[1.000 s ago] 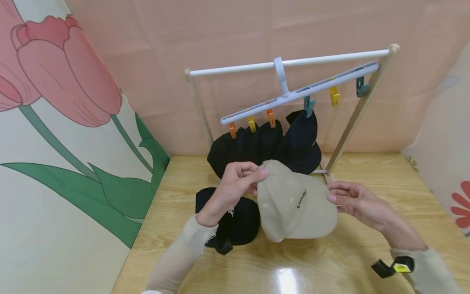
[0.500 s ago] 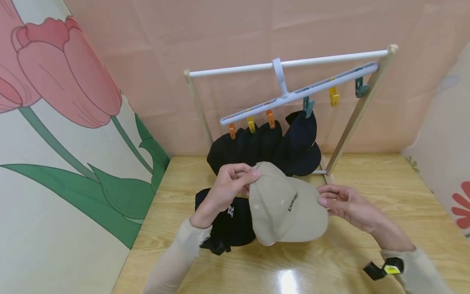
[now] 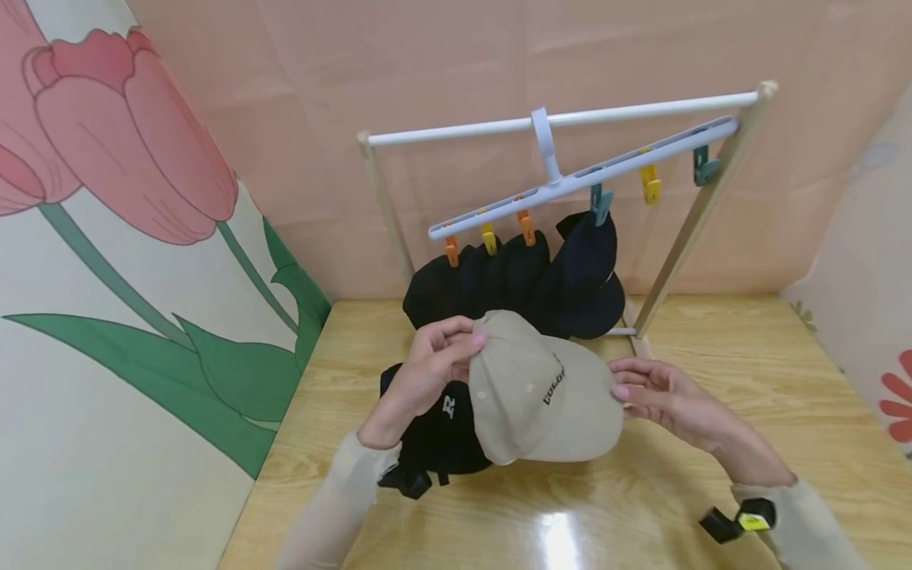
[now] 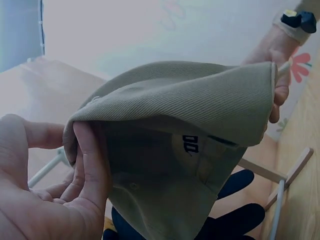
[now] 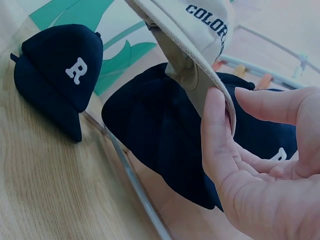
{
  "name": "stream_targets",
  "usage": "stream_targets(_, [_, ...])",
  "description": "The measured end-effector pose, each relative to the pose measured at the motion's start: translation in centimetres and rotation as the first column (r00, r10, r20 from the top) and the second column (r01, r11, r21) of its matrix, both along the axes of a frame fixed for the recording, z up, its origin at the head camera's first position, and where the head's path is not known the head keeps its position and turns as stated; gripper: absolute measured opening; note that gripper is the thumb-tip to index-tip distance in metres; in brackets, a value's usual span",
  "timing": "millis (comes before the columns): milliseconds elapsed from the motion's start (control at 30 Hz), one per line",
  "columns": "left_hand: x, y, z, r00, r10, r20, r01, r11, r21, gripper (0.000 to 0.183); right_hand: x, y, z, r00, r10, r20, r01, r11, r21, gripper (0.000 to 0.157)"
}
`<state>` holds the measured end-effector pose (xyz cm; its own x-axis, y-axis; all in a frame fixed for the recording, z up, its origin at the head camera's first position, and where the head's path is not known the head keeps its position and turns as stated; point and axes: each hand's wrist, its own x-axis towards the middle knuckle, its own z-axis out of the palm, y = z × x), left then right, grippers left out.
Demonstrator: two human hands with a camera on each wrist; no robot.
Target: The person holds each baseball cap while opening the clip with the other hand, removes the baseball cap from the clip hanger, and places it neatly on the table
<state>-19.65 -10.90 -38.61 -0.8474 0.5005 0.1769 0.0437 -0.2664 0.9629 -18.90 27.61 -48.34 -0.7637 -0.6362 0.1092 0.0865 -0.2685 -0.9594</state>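
Note:
A beige baseball cap [image 3: 527, 388] with dark lettering on its front is held up above the table between both hands. My left hand [image 3: 435, 364] pinches the back of its crown, thumb outside and fingers tucked inside the edge, as the left wrist view shows. On the other side my right hand [image 3: 663, 396] pinches the brim between thumb and fingers. Below and left of it a black cap [image 3: 442, 435] with a white R lies on the table, partly covered by the left hand and the beige cap. Just behind, several dark caps [image 3: 492, 285] hang in a row.
A pale clip hanger [image 3: 570, 188] hooks over the white bar [image 3: 456, 134] of a wooden stand and tilts up to the right. Orange, yellow and teal clips line it. The yellow clip [image 3: 651, 186] and the teal clip [image 3: 704, 168] at the right hold nothing.
Both hands have shifted left with the beige cap between them, and its front lettering now faces the head camera more. The hanging caps stay as they were.

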Motion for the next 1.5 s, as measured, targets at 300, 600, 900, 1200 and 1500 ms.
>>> stream_targets(300, [0.2, -0.8, -0.4, 1.000, 0.008, 0.025, -0.008, 0.999, 0.039, 0.015, -0.1, -0.6, -0.1, 1.000, -0.024, 0.004, 0.024, 0.999, 0.024, 0.037])
stream_targets(600, [0.4, -1.4, -0.9, 0.999, 0.015, 0.050, -0.017, 0.999, 0.044, 0.014, -0.3, -1.2, -0.4, 1.000, -0.015, 0.011, 0.015, 1.000, 0.010, 0.036])
stream_targets(900, [0.5, -1.9, -1.4, 0.999, 0.024, 0.049, -0.026, 0.999, 0.041, 0.018, -0.6, -2.0, -1.1, 1.000, 0.009, 0.022, -0.010, 1.000, 0.005, 0.035])
stream_targets(1200, [0.4, -3.0, -2.2, 0.998, 0.019, 0.054, -0.021, 0.999, 0.039, 0.019, -1.2, -2.7, -1.9, 0.999, 0.007, 0.042, -0.008, 0.999, 0.032, 0.033])
stream_targets(1500, [0.6, -3.8, -2.8, 0.997, 0.033, 0.070, -0.035, 0.999, 0.023, 0.018, -1.4, -3.5, -2.6, 0.998, 0.003, 0.067, -0.007, 0.999, 0.046, 0.031])
